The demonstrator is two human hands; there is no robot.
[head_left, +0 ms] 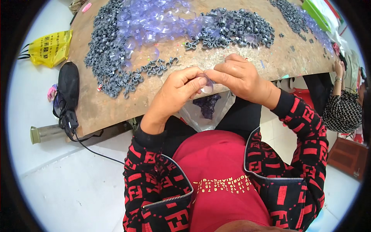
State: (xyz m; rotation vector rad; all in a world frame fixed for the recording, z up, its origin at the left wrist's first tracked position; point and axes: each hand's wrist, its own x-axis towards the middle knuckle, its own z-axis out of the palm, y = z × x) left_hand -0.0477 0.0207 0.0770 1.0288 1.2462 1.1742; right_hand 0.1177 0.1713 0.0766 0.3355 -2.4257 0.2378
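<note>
Bright, even daylight leaves only soft shadows under the worn brown wooden tabletop [116,104], faint glare glints on the clear plastic cups [154,21] beyond the hands, focus is sharp centrally, and fisheye bending darkens the rim into black.

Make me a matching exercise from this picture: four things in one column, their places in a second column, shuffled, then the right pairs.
Things:
1. clear suction cup
2. yellow bag
3. grey clips
4. clear plastic bag

Places:
A. heaped on the brown board
B. hanging under the board's near edge
C. pinched between left hand and right hand
D. on the white floor, left of the board

Pairs: 1-C, 2-D, 3-A, 4-B
</note>
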